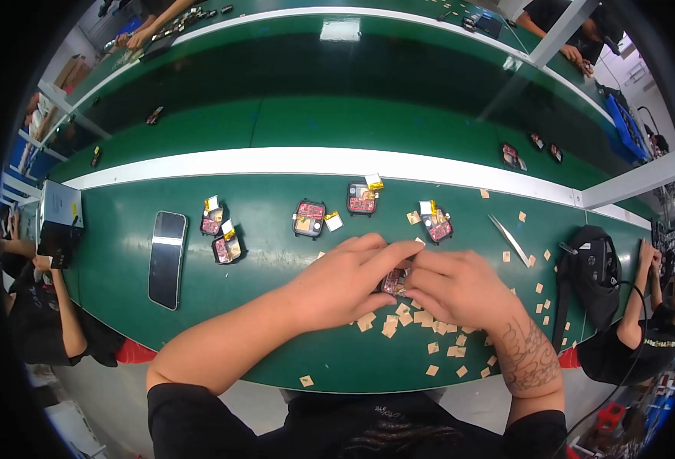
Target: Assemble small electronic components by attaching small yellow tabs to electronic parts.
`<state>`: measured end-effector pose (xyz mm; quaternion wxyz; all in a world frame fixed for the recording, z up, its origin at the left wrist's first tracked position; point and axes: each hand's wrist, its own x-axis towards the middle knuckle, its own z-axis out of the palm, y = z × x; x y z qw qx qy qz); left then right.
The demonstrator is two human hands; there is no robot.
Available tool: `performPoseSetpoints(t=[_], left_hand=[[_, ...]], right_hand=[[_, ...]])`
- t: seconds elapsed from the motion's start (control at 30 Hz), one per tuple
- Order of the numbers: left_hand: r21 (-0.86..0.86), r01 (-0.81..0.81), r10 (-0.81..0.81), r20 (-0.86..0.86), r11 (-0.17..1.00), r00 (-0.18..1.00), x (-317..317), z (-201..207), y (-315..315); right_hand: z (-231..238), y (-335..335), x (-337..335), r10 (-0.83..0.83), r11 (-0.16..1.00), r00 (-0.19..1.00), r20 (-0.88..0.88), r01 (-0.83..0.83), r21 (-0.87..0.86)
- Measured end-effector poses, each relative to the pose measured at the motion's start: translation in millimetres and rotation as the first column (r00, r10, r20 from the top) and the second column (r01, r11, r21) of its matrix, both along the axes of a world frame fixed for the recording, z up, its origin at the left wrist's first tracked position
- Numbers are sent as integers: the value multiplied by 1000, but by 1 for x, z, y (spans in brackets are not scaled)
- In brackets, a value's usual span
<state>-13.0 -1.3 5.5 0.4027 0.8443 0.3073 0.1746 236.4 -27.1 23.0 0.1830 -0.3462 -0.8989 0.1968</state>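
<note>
One long green bench runs across the view, with a white strip along its far edge. On it, from big to small: a dark bag at the far right, a grey box at the far left, a black phone lying flat, then five small square modules in a loose row, namely two at left, one near centre, one with a yellow tab, and one at right. A pair of metal tweezers lies right of the row. Many tan paper squares are scattered under and to the right of the hands.

Left hand and right hand meet at bench centre. Both are closed, fingertips pinching a sixth small module between them, just above or on the bench surface; I cannot tell which. Only a reddish sliver of it shows, the rest being hidden by fingers.

Judgement: step in hand looks like fine work on this one module, possibly peeling or pressing a tan square on it; the fingertips hide which. The next move would call for a steady hold from the left hand while the right works precisely at the exposed face, with care not to bend the yellow tab.

Other people sit at the left and right ends.
</note>
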Motion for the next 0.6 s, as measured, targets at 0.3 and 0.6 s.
performPoseSetpoints(t=[0.3,0.6], left_hand=[[-15,19,-19,-3,1000,1000,-1,3,1],[33,3,-3,-14,999,1000,-1,-3,-1]], right_hand=[[-6,4,5,-54,974,986,-158,17,-227],[-2,4,8,-76,971,985,-152,38,-237]])
